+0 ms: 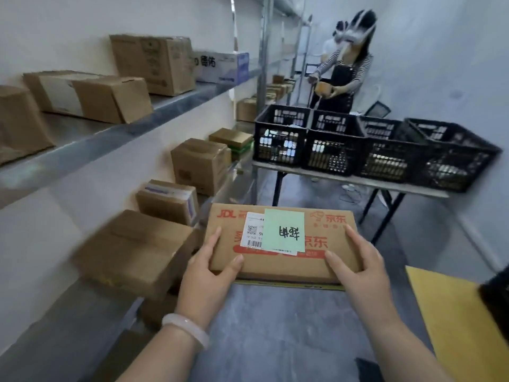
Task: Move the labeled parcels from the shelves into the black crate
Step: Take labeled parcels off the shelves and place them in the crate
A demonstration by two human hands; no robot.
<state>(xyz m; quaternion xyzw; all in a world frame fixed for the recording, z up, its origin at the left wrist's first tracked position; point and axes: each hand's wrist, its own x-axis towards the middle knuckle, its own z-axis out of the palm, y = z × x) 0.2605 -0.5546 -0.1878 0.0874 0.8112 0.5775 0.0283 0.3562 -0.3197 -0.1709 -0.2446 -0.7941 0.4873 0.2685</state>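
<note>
- Cardboard, flat and wide: the JD parcel (283, 264) is off the shelves (110, 139) and in the air in front of you, above the floor, with the shelves on your left.
- Your left hand (209, 268) grips the near left corner. The thumb lies on the top face and the other fingers go round the edge, mostly hidden.
- Your right hand (355, 266) holds the near right corner the same way. A grip at both corners probably keeps so wide a box level.
- You carry it top face up, so the green handwritten note (283, 230) and the white shipping label (252, 232) it partly covers stay readable. That suits checking that this one is labeled.
- Four black crates (278, 150) stand in a row on the counter (344, 180) well ahead of the parcel. You cannot tell from here which one is meant.
- More cardboard boxes (201, 164) sit on the shelves, their labels not legible.
- Another person (344, 67) stands behind the counter holding a small box, so judge your approach to the crates with them in mind.
</note>
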